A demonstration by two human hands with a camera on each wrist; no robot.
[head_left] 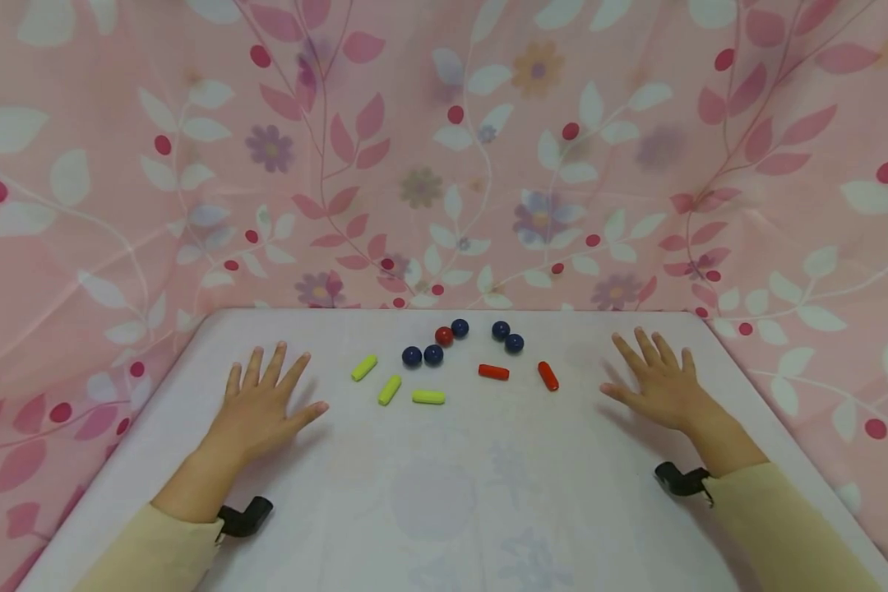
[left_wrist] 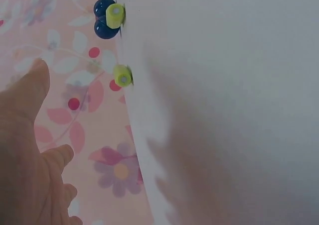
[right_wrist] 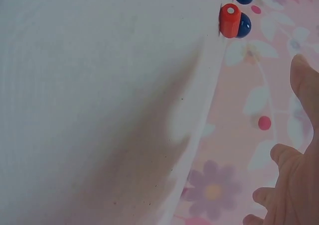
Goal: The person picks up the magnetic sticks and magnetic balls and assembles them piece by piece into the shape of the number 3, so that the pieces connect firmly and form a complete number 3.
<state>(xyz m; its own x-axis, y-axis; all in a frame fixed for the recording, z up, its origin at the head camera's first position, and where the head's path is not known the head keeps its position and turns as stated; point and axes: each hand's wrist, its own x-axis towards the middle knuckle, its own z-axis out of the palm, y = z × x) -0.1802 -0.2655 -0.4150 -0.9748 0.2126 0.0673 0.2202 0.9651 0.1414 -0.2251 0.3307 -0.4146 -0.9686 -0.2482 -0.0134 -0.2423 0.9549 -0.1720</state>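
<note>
My left hand (head_left: pixel 257 411), fingers spread straight, hovers over the table's left side and holds nothing. Nearest to it are yellow-green rods: one rod (head_left: pixel 365 367) tilted, a second rod (head_left: pixel 390 390) tilted, a third rod (head_left: pixel 428 397) lying crosswise. On the right, my right hand (head_left: pixel 660 386) is likewise spread above the surface with nothing in it. Closest to that hand lies a red rod (head_left: pixel 548 376); another red rod (head_left: pixel 493 372) is further left. Behind the rods sit a red ball (head_left: pixel 444 335) and several dark blue balls (head_left: pixel 433 355), some of them touching.
The pieces lie on a white-covered table (head_left: pixel 444 460). A pink floral cloth (head_left: pixel 429 164) hangs along the far edge and both sides. Each wrist wears a black camera mount, the left mount (head_left: pixel 246 518) and the right mount (head_left: pixel 681 478), next to beige sleeves.
</note>
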